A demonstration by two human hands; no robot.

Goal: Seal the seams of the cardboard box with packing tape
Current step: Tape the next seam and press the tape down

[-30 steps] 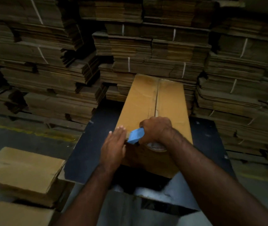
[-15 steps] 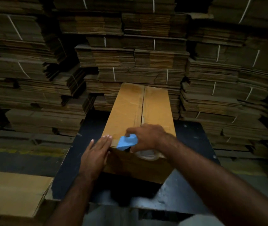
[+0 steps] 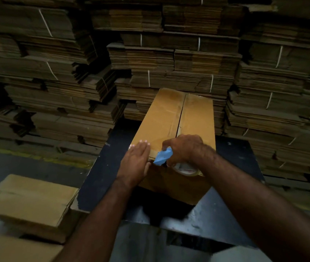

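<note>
— Left hand (image 3: 136, 162)? Flat, fingers straight, pressing the near left corner of the long cardboard box (image 3: 171, 118) on the black table (image 3: 101, 178).

— Right hand (image 3: 185, 149)? Curled round a crumpled blue cloth (image 3: 162, 157) and a clear tape roll (image 3: 186, 169) at the box's near edge.

Matt brown corrugated cardboard box (image 3: 171, 120), smooth-faced, with a glossy strip of clear tape glinting across the near top edge. Roll of packing tape (image 3: 187, 170), clear glossy plastic film on a pale core, in the grip of the right hand (image 3: 185, 148). Crumpled blue piece (image 3: 163, 157), matt, paper or cloth, not distinguishable. Dark surface (image 3: 107, 167), matt black, scuffed and speckled with pale marks. Stacked flattened cartons (image 3: 169, 59) behind, rough fluted edges, bound with thin white strapping. Second cardboard box (image 3: 29, 201) at lower left, matt, creased.
</note>
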